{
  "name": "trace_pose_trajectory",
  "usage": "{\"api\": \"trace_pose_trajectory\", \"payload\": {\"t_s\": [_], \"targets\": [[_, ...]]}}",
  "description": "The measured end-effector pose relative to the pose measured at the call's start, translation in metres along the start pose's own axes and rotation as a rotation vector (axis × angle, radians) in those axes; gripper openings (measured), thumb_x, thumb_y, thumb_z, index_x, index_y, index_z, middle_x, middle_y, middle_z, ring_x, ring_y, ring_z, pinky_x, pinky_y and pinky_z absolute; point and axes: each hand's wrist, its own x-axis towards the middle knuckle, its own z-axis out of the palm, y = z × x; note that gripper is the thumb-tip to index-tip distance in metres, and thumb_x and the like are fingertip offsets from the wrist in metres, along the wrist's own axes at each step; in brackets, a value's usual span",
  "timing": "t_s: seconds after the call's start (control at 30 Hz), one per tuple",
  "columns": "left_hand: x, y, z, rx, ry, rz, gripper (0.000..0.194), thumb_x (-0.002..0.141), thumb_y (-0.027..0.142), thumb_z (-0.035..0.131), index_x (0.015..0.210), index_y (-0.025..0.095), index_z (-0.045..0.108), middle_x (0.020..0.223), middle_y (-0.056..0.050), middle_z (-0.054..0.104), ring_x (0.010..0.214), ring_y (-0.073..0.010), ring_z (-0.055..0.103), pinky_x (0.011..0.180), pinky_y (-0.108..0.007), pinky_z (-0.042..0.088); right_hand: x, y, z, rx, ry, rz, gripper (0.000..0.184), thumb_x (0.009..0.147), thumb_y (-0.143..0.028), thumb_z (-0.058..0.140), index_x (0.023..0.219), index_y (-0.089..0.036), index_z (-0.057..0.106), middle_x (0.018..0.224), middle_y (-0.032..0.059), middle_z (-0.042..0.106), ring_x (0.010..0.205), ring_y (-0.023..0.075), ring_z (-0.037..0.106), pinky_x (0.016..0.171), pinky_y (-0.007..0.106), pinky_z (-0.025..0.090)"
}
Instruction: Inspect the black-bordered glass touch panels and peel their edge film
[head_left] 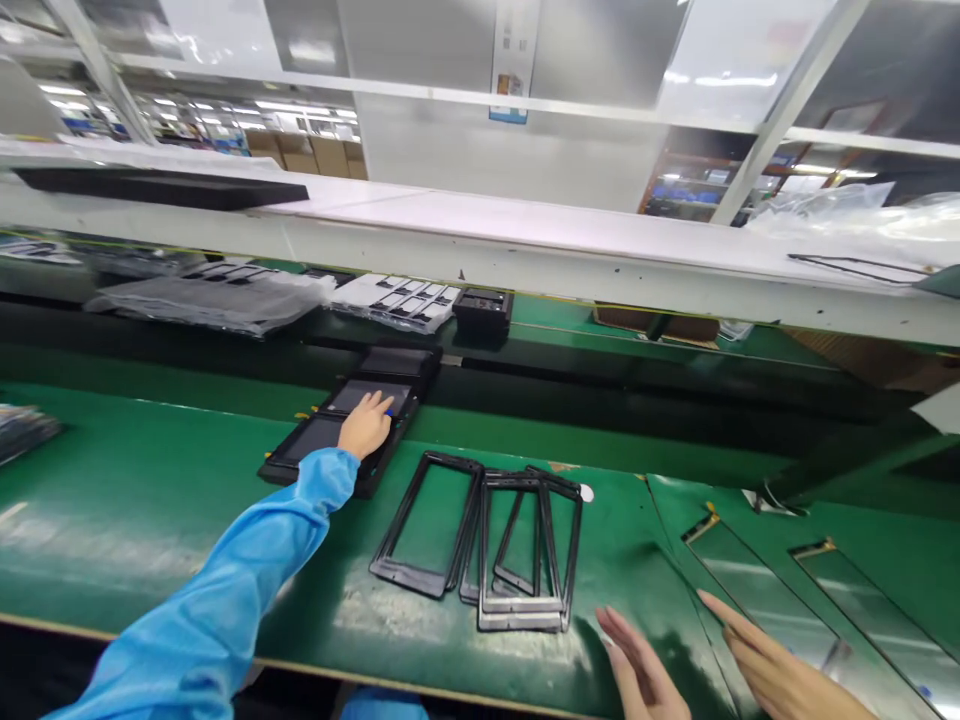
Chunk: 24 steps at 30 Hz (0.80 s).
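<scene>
My left hand, in a blue sleeve, reaches forward and lies on a dark screen panel in a black tray. Its fingertips are at a small blue tab, and it grips nothing that I can see. Another black tray stands just behind. Several black rectangular frames lie overlapping on the green mat in front of me. My right hand hovers low at the bottom right, fingers spread and empty, beside the frames and over a glossy panel.
A second glossy panel lies further right. A dark conveyor strip runs across behind the mat. Beyond it lie plastic-wrapped parts and a small black box. A white shelf overhangs the far side.
</scene>
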Motion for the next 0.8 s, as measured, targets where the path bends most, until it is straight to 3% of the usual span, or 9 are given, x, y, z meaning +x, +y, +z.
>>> {"api": "trace_pose_trajectory", "payload": {"t_s": [0.13,0.27,0.33,0.47,0.53,0.6,0.73,0.8], "targets": [[-0.032,0.032,0.007,-0.074,-0.079,0.074,0.031,0.106,0.036,0.068,0.131,0.018,0.071,0.136,-0.012,0.07,0.123,-0.0294,0.069,0.108,-0.054,0.056,-0.007,-0.005,0.007,-0.041,-0.164,0.023,0.047,0.086,-0.068,0.078,0.105,-0.026,0.087,0.112,0.0146,0.085,0.111,0.0406,0.08,0.108,0.059,0.061],[-0.066,0.082,0.021,-0.149,-0.195,0.156,0.034,0.104,0.039,0.07,0.133,0.019,0.069,0.136,-0.011,0.069,0.114,-0.028,0.071,0.097,-0.048,0.062,-0.011,-0.007,0.016,-0.121,-0.334,-0.072,0.04,0.097,-0.058,0.069,0.112,-0.025,0.087,0.117,0.0134,0.085,0.113,0.0369,0.079,0.101,0.052,0.065],[-0.075,0.107,0.03,-0.174,-0.228,0.168,0.036,0.104,0.038,0.071,0.134,0.019,0.068,0.137,-0.011,0.068,0.115,-0.0297,0.071,0.096,-0.048,0.063,-0.004,-0.008,0.011,-0.215,-0.334,-0.194,0.034,0.101,-0.05,0.065,0.115,-0.027,0.087,0.121,0.0123,0.084,0.117,0.0354,0.078,0.105,0.053,0.062],[-0.073,0.147,0.049,-0.207,-0.296,0.162,0.038,0.103,0.038,0.072,0.135,0.018,0.068,0.137,-0.01,0.068,0.117,-0.0307,0.07,0.096,-0.048,0.062,0.043,-0.005,-0.025,-0.583,-0.095,-0.436,0.041,0.108,-0.043,0.049,0.125,-0.026,0.082,0.142,0.0136,0.073,0.138,0.0344,0.065,0.12,0.061,0.048],[-0.066,0.162,0.059,-0.213,-0.337,0.146,0.038,0.104,0.039,0.071,0.135,0.018,0.067,0.135,-0.011,0.069,0.114,-0.0289,0.071,0.095,-0.048,0.062,0.069,-0.001,-0.055,-0.714,-0.012,-0.428,0.049,0.107,-0.045,0.047,0.139,-0.02,0.074,0.16,0.0173,0.059,0.155,0.0393,0.045,0.125,0.069,0.036],[-0.059,0.173,0.067,-0.215,-0.375,0.124,0.033,0.103,0.039,0.072,0.128,0.017,0.07,0.127,-0.011,0.072,0.109,-0.0263,0.072,0.095,-0.048,0.062,0.081,0.004,-0.084,-0.797,-0.014,-0.399,0.055,0.103,-0.046,0.054,0.144,-0.014,0.07,0.164,0.0207,0.053,0.16,0.0441,0.036,0.126,0.072,0.031],[-0.053,0.181,0.066,-0.287,-0.389,0.086,0.025,0.086,0.042,0.081,0.093,0.018,0.078,0.098,-0.01,0.077,0.105,-0.034,0.074,0.093,-0.046,0.06,0.054,0.017,-0.122,-0.962,-0.141,-0.392,0.07,0.09,-0.039,0.075,0.154,-0.015,0.062,0.169,0.0179,0.048,0.159,0.0473,0.037,0.126,0.068,0.036],[-0.056,0.181,0.058,-0.389,-0.405,0.07,0.031,0.081,0.047,0.078,0.094,0.02,0.078,0.094,-0.01,0.078,0.1,-0.0355,0.076,0.086,-0.042,0.062,0.03,0.025,-0.132,-1.081,-0.195,-0.448,0.08,0.086,-0.031,0.079,0.161,-0.019,0.053,0.173,0.0141,0.042,0.159,0.0468,0.036,0.125,0.067,0.039]]}}
